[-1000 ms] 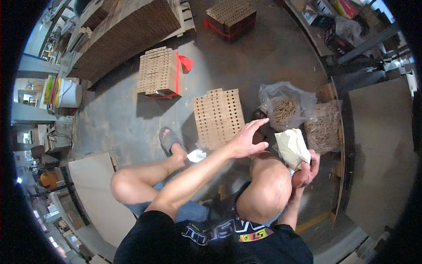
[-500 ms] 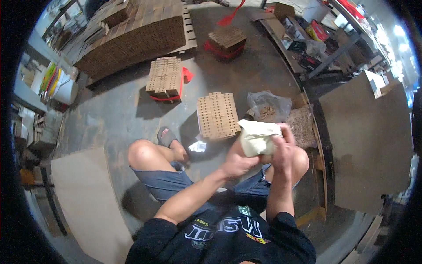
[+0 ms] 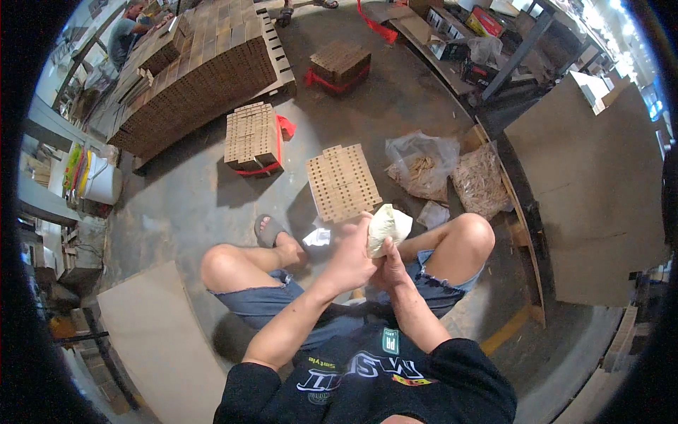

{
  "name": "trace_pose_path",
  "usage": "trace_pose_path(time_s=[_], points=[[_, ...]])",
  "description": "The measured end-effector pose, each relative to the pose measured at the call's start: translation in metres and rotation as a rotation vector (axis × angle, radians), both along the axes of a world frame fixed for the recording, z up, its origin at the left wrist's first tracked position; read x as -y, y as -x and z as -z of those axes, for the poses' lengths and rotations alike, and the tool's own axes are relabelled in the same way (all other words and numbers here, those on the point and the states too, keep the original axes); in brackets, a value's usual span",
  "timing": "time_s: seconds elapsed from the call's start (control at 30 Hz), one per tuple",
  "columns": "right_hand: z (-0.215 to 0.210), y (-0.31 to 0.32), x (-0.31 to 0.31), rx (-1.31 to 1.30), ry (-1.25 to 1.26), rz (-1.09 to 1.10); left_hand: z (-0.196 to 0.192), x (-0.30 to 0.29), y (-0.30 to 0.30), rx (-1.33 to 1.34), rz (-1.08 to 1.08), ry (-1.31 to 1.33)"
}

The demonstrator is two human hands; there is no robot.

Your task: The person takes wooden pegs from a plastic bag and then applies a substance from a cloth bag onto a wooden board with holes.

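Head view: a crumpled cream packet point(image 3: 390, 227) sits between 2 hands brought together above the lap, forearms angled inward. The left hand point(image 3: 351, 256) curls its fingers around the packet's left side; the right hand point(image 3: 392, 271) grips its lower end, thumb pressed upward on it. Beyond lie a drilled wooden stack point(image 3: 344, 182) and, rightward, an open clear bag point(image 3: 443, 148) of wooden pegs.

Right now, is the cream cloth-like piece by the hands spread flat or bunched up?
Bunched up: the cream cloth-like piece shows creases and narrows toward the right hand. Its lower end is hidden.
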State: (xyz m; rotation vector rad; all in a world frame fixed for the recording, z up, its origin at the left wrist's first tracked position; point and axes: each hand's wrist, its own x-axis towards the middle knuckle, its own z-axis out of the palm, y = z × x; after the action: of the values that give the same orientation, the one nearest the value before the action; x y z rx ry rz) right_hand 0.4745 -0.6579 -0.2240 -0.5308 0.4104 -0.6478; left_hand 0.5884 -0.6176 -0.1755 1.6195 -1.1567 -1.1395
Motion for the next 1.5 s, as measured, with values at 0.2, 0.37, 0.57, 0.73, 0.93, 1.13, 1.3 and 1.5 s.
trace_pose_path(time_s=[0.2, 0.37, 0.57, 0.73, 0.93, 1.13, 1.3, 1.5], points=[[-0.027, 0.006, 0.033, 0.1, -0.073, 0.177, -0.029, -0.018, -0.034, 0.069, 0.218, 0.099], [-0.045, 0.015, 0.073, -0.174, -0.203, 0.2, -0.042, -0.011, -0.079, -0.003, 0.08, 0.168], [-0.065, -0.002, 0.096, 0.0, -0.023, 0.121, -0.085, 0.035, -0.095, 0.245, 0.12, 0.371], [-0.068, -0.024, 0.115, -0.273, -0.008, 0.085, -0.078, 0.056, -0.107, 0.315, 0.118, 0.454], [-0.051, -0.05, 0.116, -0.297, -0.199, 0.11, -0.041, 0.063, -0.111, 0.343, -0.005, 0.531], [-0.034, -0.062, 0.112, -0.216, -0.306, 0.06, -0.02, 0.074, -0.111, 0.5, -0.102, 0.606], [-0.027, -0.064, 0.106, -0.271, -0.336, -0.048, -0.021, 0.077, -0.115, 0.583, -0.142, 0.607], [-0.032, -0.072, 0.099, -0.324, -0.393, -0.076, -0.023, 0.074, -0.118, 0.694, -0.166, 0.632]])
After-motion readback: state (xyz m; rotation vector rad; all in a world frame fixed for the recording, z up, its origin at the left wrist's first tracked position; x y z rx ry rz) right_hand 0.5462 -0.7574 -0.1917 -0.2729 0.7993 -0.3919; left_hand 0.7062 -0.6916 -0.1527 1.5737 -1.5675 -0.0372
